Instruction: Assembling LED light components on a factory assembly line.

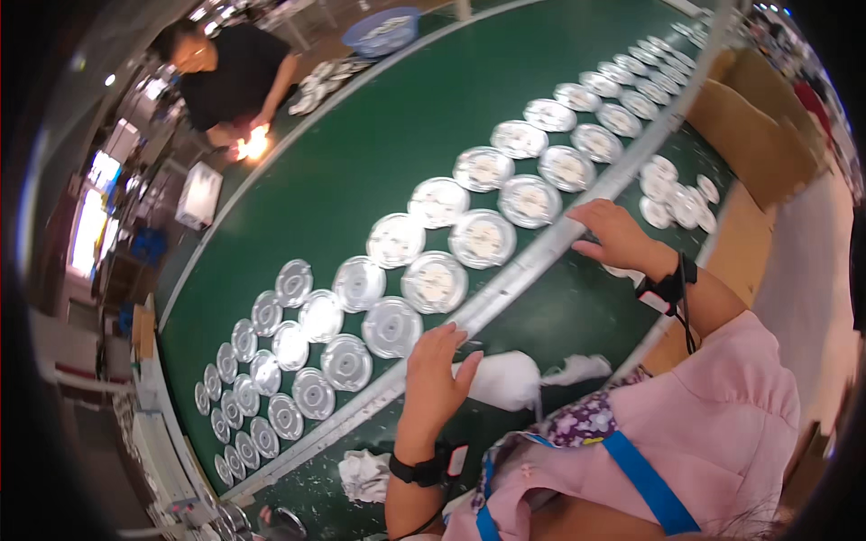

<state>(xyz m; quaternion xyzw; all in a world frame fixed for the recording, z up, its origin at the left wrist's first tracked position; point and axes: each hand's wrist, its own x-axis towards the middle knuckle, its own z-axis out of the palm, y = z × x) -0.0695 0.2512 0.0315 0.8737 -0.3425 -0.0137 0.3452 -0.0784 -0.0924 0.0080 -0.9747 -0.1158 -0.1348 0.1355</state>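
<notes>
My left hand (435,377) rests at the pale metal rail (505,293) along the near side of a green work surface, thumb apart from the fingers, holding nothing. Just past its fingertips lies a clear-rimmed silvery round disc (391,327). Farther right, my right hand (615,237) lies over the same rail, its fingers slightly bent and the thumb held away, with nothing in its grasp. Close beyond it is a disc with a whitish centre (529,200). Several such discs lie in rows across the surface; those toward the left have plain silvery centres.
Small white discs (681,200) are heaped right of my right hand, near a cardboard box (749,135). A white bundle (507,379) and a crumpled cloth (363,476) lie on my side of the rail. Across, a person (239,81) works by a bright light; a blue basket (383,34) stands beyond.
</notes>
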